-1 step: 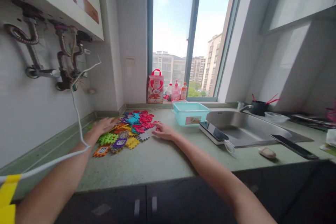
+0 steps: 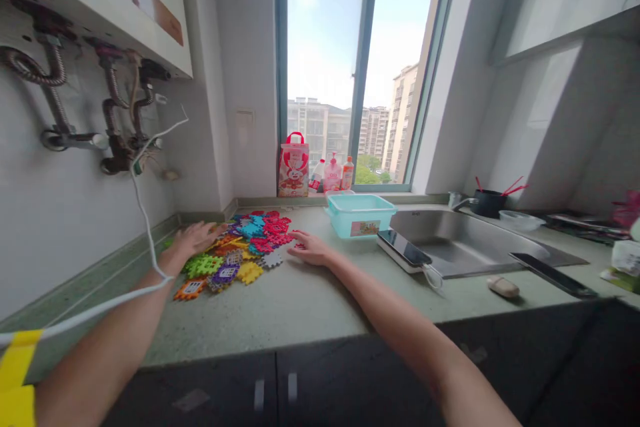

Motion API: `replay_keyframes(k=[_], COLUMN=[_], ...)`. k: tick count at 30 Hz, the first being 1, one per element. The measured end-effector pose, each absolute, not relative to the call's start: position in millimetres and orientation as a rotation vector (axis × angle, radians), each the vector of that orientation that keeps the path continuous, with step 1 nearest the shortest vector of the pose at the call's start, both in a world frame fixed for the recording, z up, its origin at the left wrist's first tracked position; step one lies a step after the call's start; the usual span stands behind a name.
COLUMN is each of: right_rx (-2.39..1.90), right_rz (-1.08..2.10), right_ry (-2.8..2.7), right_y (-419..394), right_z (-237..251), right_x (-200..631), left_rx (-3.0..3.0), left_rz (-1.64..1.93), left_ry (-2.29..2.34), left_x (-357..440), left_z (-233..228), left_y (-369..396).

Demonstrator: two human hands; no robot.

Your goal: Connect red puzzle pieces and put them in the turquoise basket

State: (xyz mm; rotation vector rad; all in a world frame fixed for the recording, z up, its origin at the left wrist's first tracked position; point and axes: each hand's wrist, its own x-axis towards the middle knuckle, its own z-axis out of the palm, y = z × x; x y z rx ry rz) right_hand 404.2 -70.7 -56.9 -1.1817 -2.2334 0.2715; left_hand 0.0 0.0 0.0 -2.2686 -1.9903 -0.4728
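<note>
Both hands flat with fingers spread, left hand (image 2: 196,237) on the left edge of the puzzle tiles (image 2: 240,247) heaped on the counter (image 2: 300,300), right hand (image 2: 311,248) at their right; risk: a sweep scatters loose tiles off the front edge.

The heap of interlocking plastic puzzle tiles (image 2: 240,247) is showing red, blue, lime green, yellow, orange and purple against the speckled grey-green stone countertop (image 2: 300,307). The translucent turquoise plastic tub (image 2: 361,215) is wearing a pink-patterned label, and the red-and-white printed bag (image 2: 293,170) is glowing by the window.
</note>
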Motion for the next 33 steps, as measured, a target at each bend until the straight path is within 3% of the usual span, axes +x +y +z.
replay_keyframes(k=[7, 10, 14, 24, 33], right_rx=[-1.225, -1.225, -1.219, -1.255, -1.297], right_rz=[0.327, 0.328, 0.332, 0.279, 0.262], right_ry=[-2.241, -2.274, -2.309, -2.344, -2.367], right_y=[-52, -47, -48, -60, -67], right_z=[-47, -45, -47, -42, -40], right_x=[422, 427, 429, 419, 416], left_rx=[-2.206, -2.343, -2.65, -2.785, -2.738], left_rz=[-0.619, -0.693, -0.528, -0.341, -0.41], left_ry=[-1.418, -0.999, -0.643, -1.181, -1.116], left_x=[64, 125, 186, 171, 164], left_z=[42, 33, -1, -23, -28], left_y=[-60, -98, -127, -99, -92])
